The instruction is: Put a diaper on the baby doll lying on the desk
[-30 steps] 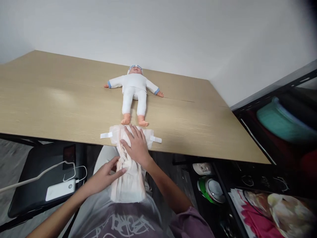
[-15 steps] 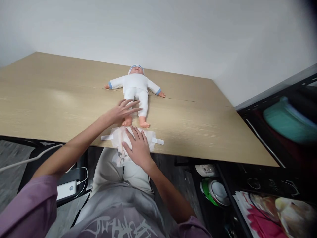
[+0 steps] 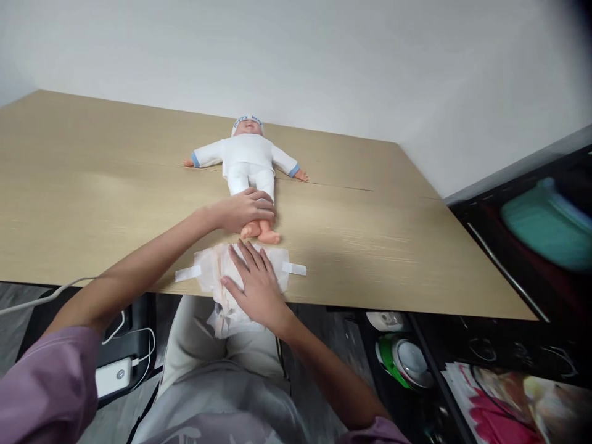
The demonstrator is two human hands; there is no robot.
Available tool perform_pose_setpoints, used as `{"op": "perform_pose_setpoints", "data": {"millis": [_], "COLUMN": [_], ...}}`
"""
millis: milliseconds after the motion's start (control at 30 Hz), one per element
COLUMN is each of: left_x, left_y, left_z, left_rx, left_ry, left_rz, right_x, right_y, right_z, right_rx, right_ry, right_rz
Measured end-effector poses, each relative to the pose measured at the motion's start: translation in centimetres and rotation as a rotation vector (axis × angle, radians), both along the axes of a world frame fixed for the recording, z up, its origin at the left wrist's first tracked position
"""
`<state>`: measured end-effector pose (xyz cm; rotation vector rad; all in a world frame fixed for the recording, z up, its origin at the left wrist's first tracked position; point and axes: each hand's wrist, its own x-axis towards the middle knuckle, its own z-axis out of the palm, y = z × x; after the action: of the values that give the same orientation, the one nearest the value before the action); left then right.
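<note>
A baby doll [image 3: 248, 154] in a white suit with blue cuffs and a lettered headband lies on its back, feet toward me. My left hand [image 3: 247, 209] is closed around both of its lower legs, which are drawn together above the feet. Below the feet an unfolded diaper [image 3: 213, 268] lies at the table's front edge, its lower end hanging over toward my lap. White tabs stick out at its left and right sides. Flat on the diaper rests my right hand [image 3: 259, 287], fingers spread, covering its middle.
The wooden table [image 3: 361, 246] reaches back to a white wall. At the lower left a white power bank [image 3: 113, 377] with a cable sits on a black seat. Black shelving on the right holds a teal container [image 3: 546, 225], a green-and-white tub [image 3: 407, 364] and a pink item [image 3: 497, 416].
My left hand has closed around the doll's lower legs and brought the feet together toward the right. My right hand stays on the diaper. The view has shifted slightly.
</note>
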<state>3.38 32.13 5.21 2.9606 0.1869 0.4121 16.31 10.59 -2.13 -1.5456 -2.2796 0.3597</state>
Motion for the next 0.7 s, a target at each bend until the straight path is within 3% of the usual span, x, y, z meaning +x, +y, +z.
{"op": "perform_pose_setpoints", "data": {"millis": [133,333,467,600,700], "left_x": [0.4,-0.3,-0.7,-1.0,-1.1], "left_y": [1.5,2.7,3.5,4.2,4.1], "left_z": [4.2,9.8,11.3,11.7,11.9], "left_rx": [-0.184,-0.343,-0.361,-0.336,-0.335], "left_ry": [-0.145,-0.266,-0.294,-0.344,-0.307], "left_rz": [-0.028,0.101,0.114,0.113,0.134], "right_x": [0.7,0.8,1.0,1.2,1.0], "right_y": [3.7,11.6,18.8,26.3,30.4], "right_z": [-0.1,-1.1,-1.8,-1.8,-1.4], "right_rx": [-0.058,0.009,0.049,0.074,0.126], "right_ry": [-0.043,-0.064,-0.067,-0.042,-0.002], "right_rz": [0.069,0.089,0.087,0.029,0.026]}}
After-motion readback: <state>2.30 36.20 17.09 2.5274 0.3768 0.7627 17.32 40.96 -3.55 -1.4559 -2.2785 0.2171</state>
